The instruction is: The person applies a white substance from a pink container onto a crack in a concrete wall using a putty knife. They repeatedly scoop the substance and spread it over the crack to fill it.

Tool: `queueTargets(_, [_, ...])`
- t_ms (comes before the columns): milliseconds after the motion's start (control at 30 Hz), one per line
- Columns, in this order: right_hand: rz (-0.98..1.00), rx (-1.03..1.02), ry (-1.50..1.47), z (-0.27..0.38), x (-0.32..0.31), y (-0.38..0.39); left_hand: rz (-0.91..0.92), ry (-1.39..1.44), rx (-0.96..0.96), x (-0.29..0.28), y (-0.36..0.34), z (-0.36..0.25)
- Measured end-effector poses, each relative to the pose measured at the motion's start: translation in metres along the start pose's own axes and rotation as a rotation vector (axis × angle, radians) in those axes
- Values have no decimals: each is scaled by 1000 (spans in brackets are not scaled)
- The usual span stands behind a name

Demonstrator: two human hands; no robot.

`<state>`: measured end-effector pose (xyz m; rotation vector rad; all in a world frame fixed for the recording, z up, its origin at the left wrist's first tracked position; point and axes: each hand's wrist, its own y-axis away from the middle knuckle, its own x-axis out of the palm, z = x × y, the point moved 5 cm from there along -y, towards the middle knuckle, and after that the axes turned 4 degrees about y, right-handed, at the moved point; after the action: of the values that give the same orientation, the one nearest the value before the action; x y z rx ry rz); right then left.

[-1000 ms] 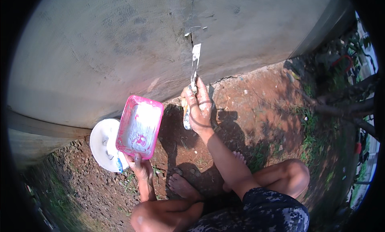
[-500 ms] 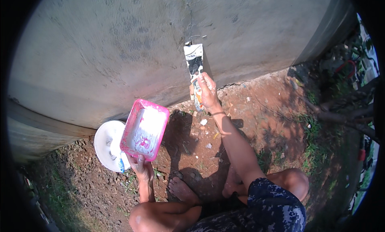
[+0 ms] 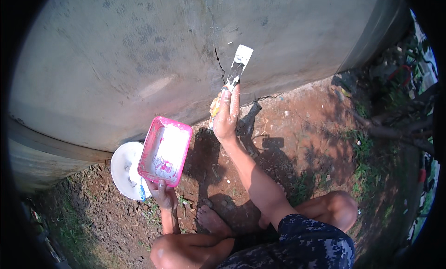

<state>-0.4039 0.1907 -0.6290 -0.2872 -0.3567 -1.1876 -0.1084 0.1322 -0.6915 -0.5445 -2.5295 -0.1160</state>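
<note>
A putty knife [image 3: 237,68] with white paste smeared over its blade is gripped by my right hand [image 3: 226,115], its tip pointing up and a little right. Behind it, a dark crack [image 3: 219,64] runs down the grey wall [image 3: 130,50]; whether the blade touches the wall I cannot tell. My left hand [image 3: 163,194] closes on the near edge of a pink tray [image 3: 187,150], which is tilted and holds white paste. My left thumb lies over its rim, and the fingers beneath are partly hidden.
A round white basin [image 3: 121,164] stands on the soil to the left, partly behind the tray, with a blue-handled tool [image 3: 141,191] at its edge. My bare foot [image 3: 211,219] rests on the reddish ground. Branches [image 3: 399,125] and grass lie at the right.
My right hand has turned and shifted left, swinging the putty knife's blade up and to the right, off the crack, more of which now shows. The tray has barely moved.
</note>
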Motion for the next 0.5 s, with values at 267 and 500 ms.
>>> queueTargets(267, [-256,-382,393,12,82,16,-100,-8,81,-17,-2,-20])
queueTargets(500, [-272,-106,304,6,132,10,-129,27,96,-25,0,-24])
